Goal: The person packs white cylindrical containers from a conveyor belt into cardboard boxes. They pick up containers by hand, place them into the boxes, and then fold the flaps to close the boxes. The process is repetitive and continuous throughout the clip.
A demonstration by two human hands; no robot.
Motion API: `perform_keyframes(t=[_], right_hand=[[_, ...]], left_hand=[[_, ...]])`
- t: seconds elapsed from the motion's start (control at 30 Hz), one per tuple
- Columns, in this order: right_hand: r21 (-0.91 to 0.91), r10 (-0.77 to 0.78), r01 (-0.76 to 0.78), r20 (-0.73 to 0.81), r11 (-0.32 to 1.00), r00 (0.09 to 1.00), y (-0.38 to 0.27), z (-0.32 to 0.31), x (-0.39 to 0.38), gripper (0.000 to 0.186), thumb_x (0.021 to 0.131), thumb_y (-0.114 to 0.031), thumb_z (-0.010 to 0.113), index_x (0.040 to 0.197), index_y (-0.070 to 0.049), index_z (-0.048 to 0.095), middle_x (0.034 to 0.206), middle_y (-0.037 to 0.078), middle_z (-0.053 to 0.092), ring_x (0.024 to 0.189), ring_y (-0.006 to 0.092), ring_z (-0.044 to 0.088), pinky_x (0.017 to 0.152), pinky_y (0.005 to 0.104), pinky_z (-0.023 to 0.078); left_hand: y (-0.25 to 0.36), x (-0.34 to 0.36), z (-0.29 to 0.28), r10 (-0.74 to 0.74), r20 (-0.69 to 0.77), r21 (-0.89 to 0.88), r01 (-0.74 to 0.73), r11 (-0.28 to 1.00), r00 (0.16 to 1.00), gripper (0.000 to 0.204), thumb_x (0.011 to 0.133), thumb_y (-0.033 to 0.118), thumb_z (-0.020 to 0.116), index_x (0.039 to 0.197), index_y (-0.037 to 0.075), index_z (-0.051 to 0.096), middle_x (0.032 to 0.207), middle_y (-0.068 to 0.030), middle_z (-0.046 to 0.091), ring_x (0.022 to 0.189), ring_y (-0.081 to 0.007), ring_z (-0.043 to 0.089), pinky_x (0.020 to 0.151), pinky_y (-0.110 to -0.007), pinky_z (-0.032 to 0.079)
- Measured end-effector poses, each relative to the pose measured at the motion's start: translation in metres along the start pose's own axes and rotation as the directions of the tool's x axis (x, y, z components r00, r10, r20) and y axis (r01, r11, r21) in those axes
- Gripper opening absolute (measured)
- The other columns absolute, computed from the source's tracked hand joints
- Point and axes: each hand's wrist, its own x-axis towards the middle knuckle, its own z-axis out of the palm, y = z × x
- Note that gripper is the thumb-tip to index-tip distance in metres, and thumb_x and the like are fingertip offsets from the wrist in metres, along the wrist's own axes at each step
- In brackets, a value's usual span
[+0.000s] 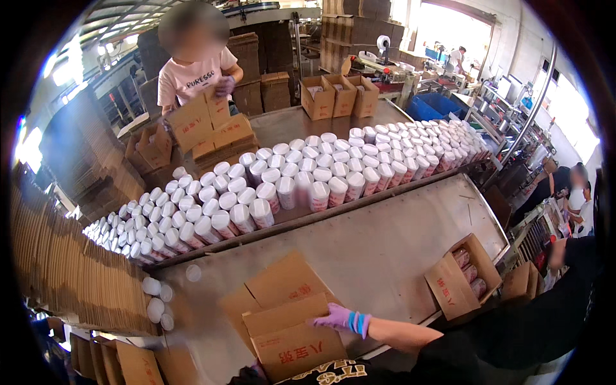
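A cardboard box (295, 340) with red printing sits at the lower middle, close to me, with folded flat cardboard (279, 276) behind it on the metal table (398, 237). My right hand (337, 317), in a purple glove with a blue cuff, grips the top edge of that box at its right side. Only a sliver of my left hand (255, 370) shows at the box's lower left corner; its fingers are hidden.
Rows of white-lidded cans (276, 192) line a raised ledge. Flat cardboard stacks (83, 276) stand left, near loose lids (154, 308). An open box with packs (443, 285) lies right. A person (199, 83) opposite handles cartons; other people (564, 192) work at the right.
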Motion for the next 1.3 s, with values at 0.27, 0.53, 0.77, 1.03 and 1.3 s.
perform_keyframes(t=[0.27,0.53,0.77,1.03,1.3], right_hand=[[-0.311,-0.579,0.547,-0.694,0.778,0.429,0.076,0.006,-0.15,0.022,0.073,-0.012,0.057,0.093,-0.004,0.063,0.105,0.014,0.059,0.112,0.0332,0.044,0.096,0.0429,0.032],[-0.572,-0.543,-0.316,-0.82,0.757,0.182,0.196,-0.018,-0.229,0.037,0.071,-0.017,0.058,0.107,-0.006,0.058,0.123,0.012,0.049,0.124,0.0342,0.032,0.103,0.0496,0.018],[-0.854,-0.858,-0.273,-0.492,0.444,0.146,0.076,-0.004,-0.24,0.074,0.07,-0.039,0.066,0.128,-0.005,0.036,0.127,0.012,0.045,0.119,0.0354,0.038,0.099,0.0521,0.026],[-0.793,-0.37,-0.187,-0.461,0.58,0.807,0.104,0.059,0.009,0.106,0.062,-0.062,0.06,0.136,-0.001,0.016,0.138,0.024,0.02,0.129,0.0404,0.016,0.104,0.0515,0.009],[-0.782,-0.128,-0.291,-0.424,0.551,0.897,0.101,0.071,0.014,0.112,0.061,-0.071,0.054,0.139,-0.005,0.008,0.141,0.02,0.016,0.13,0.0384,0.013,0.104,0.0533,0.008]], left_hand=[[0.038,0.033,0.155,0.001,0.51,-0.011,0.005,1.0,0.86,0.043,0.086,0.03,0.048,0.118,0.003,0.046,0.117,-0.0157,0.05,0.107,-0.0272,0.048,0.094,-0.038,0.036],[0.085,0.098,0.364,0.288,0.751,0.536,-0.804,0.258,0.594,0.057,0.071,0.039,0.06,0.106,-0.005,0.051,0.104,-0.0241,0.056,0.095,-0.0374,0.053,0.084,-0.04,0.043],[0.188,0.119,0.15,0.299,0.15,0.933,-0.035,-0.359,0.942,0.086,0.053,0.057,0.069,0.114,0.0,0.049,0.109,-0.0231,0.054,0.102,-0.0345,0.052,0.087,-0.041,0.043],[0.122,0.072,0.141,0.171,0.547,0.801,-0.454,-0.39,0.819,0.063,0.067,0.044,0.065,0.111,0.002,0.049,0.113,-0.0192,0.049,0.107,-0.0347,0.047,0.089,-0.044,0.04],[0.101,0.009,0.118,0.271,0.629,0.775,-0.562,-0.287,0.729,0.027,0.075,0.018,0.051,0.099,0.007,0.053,0.095,-0.0141,0.057,0.095,-0.0332,0.053,0.078,-0.045,0.044]])
